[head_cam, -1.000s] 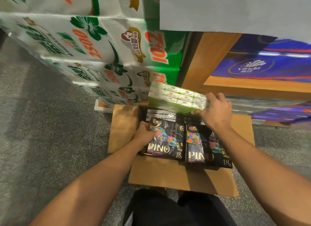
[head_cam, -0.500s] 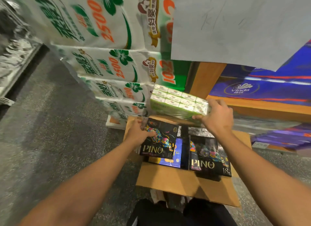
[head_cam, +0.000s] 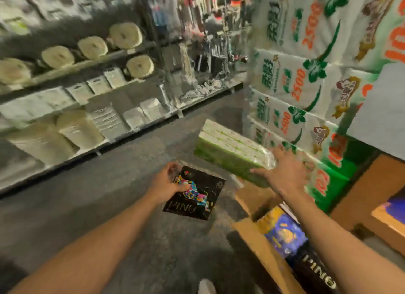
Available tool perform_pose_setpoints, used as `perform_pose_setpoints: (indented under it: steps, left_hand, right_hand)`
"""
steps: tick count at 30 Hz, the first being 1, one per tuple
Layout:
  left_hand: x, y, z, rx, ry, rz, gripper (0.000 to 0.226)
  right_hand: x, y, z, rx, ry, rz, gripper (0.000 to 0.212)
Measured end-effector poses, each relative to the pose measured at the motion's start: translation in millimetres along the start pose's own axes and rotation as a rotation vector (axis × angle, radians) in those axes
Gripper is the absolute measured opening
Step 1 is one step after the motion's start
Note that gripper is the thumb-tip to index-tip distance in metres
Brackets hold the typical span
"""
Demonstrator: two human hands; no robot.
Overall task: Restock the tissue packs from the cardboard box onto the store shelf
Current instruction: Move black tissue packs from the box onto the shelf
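The left hand (head_cam: 169,181) grips a black tissue pack (head_cam: 194,193) at its upper left corner, with the thumb lying on the printed face. This pack is flat and nearly square, wrapped in shiny film, with a colourful drawing in the middle and the word PINO in pale letters near the lower edge. It is held in the air above the grey floor (head_cam: 109,184), left of the cardboard box (head_cam: 258,241). The right hand (head_cam: 282,173) holds a green tissue pack (head_cam: 232,153) by its near end, fingers curled around it. This one is a long block of small white and green packets under clear wrap, tilted and pointing away. Inside the box lie a blue pack (head_cam: 282,234) and another black PINO pack (head_cam: 315,271). Behind the right hand stands a stack of large white bundles (head_cam: 306,79) with green flowers. Across the aisle, blurred shelves (head_cam: 87,85) carry pale rolls and bags.
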State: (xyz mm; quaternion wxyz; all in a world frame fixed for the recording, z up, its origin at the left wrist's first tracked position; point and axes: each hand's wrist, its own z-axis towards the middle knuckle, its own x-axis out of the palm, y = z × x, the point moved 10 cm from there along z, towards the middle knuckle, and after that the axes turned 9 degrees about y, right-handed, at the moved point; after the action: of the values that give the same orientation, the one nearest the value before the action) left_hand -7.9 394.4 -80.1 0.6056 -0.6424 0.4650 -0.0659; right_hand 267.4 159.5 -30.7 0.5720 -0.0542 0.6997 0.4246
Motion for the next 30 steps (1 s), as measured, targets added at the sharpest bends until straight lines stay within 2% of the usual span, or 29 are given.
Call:
perform_pose_setpoints:
  steps: [3,7,13,17,21,24,27,30]
  left_hand:
    - [-97.2,36.5,-103.0,-0.038,-0.252,0.073,0.073]
    - [-212.9,96.0,-266.6,-0.117,-0.544,0.125,0.084]
    - [-332.1,162.5,-569.0,-0.272,-0.994,0.184,0.084]
    - [-381.9,186.7,-785.4,-0.408,-1.257,0.266,0.082]
    - [-411.4,187.9,-971.1,-0.482,-1.450,0.312,0.083]
    - [-421.7,171.6,-1073.4,-0.489,-1.559,0.370,0.088]
    - [-436.6,154.8,-1139.2,-0.440,-1.679,0.358,0.099]
    - [-460.4,147.0,-1158.5,-0.284,-1.715,0.250,0.096]
  right_hand:
    - [47.0,105.9,-28.2,-0.196,0.150,0.012,0.097]
    - [107.7,264.9,-108.9,-0.472,0.330,0.105,0.088]
    - [173.2,500.5,-315.2,-0.886,0.499,0.181,0.096]
    - [186.2,634.7,-496.7,-1.147,0.591,0.284,0.079]
    - [173.0,732.8,-641.4,-1.234,0.630,0.455,0.072]
    - [141.6,789.6,-695.4,-1.285,0.600,0.578,0.070]
    - [106.4,829.2,-722.2,-1.345,0.492,0.671,0.069]
    - [86.9,863.4,-750.3,-1.444,0.477,0.715,0.068]
